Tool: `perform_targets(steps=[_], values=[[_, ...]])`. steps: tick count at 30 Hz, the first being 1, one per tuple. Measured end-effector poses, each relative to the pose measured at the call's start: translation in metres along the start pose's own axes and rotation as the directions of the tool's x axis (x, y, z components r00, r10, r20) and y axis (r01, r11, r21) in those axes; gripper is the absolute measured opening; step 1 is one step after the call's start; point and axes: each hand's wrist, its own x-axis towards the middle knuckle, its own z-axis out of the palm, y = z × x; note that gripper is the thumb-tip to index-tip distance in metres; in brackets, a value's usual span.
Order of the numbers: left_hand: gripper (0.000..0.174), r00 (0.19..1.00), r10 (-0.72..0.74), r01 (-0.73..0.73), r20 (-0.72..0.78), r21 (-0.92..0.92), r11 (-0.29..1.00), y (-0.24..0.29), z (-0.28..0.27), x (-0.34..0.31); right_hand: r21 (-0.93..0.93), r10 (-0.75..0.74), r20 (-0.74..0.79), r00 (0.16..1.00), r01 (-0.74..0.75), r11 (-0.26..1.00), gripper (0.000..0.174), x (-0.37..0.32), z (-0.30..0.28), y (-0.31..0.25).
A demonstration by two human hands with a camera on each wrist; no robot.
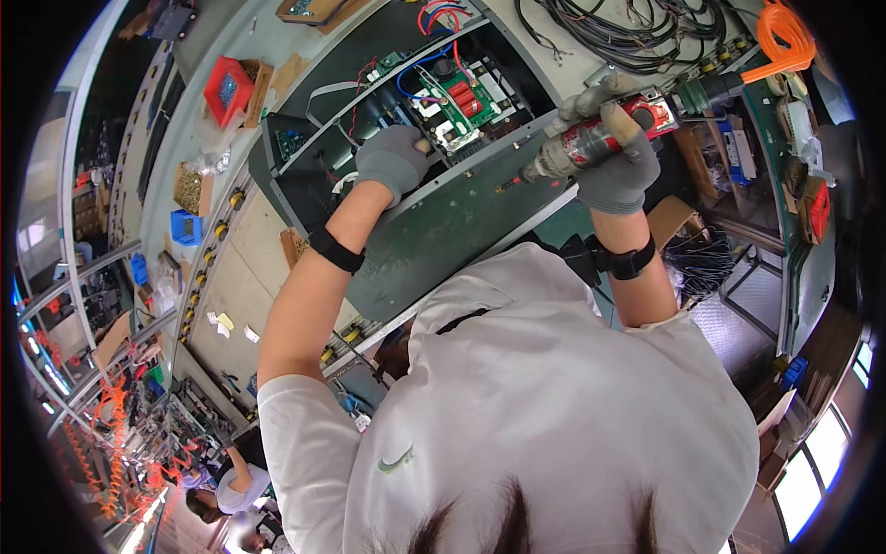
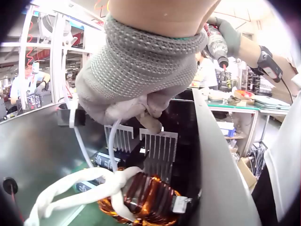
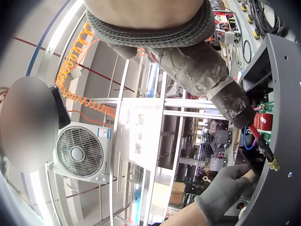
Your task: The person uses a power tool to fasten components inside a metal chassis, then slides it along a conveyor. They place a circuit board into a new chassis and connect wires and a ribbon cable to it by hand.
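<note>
Beside the smooth metal case [image 3: 288, 110], the right hand [image 1: 623, 174] grips a scuffed cylindrical driver [image 1: 576, 149]; left hand [image 1: 392, 161], hold unclear.

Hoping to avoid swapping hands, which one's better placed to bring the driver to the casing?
Right, I'd judge: your right hand grips the driver, with its bit close beside the casing. Your left hand reaches inside, near the circuit board.
</note>
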Motion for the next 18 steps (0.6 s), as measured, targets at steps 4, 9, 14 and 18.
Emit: perform_targets(steps=[4, 9, 14, 18], values=[[0.023, 0.998, -0.068, 0.068, -0.019, 0.004, 0.998, 0.005, 0.002, -0.004, -0.04, -0.027, 0.019, 0.999, 0.028, 0.999, 0.028, 0.001, -0.003, 0.004], [0.024, 0.993, -0.114, 0.114, 0.035, 0.012, 0.993, 0.013, -0.006, -0.002, -0.021, -0.051, -0.002, 0.999, 0.051, 0.998, 0.028, 0.006, 0.001, 0.007], [0.029, 0.983, -0.149, 0.142, 0.108, 0.074, 0.987, 0.017, -0.01, 0.005, 0.0, -0.089, 0.028, 0.996, 0.089, 0.996, 0.028, 0.021, 0.005, 0.019], [0.033, 0.986, -0.143, 0.135, 0.086, 0.096, 0.986, 0.015, -0.006, 0.006, -0.007, -0.148, 0.097, 0.984, 0.149, 0.989, 0.027, 0.032, 0.017, 0.038]])
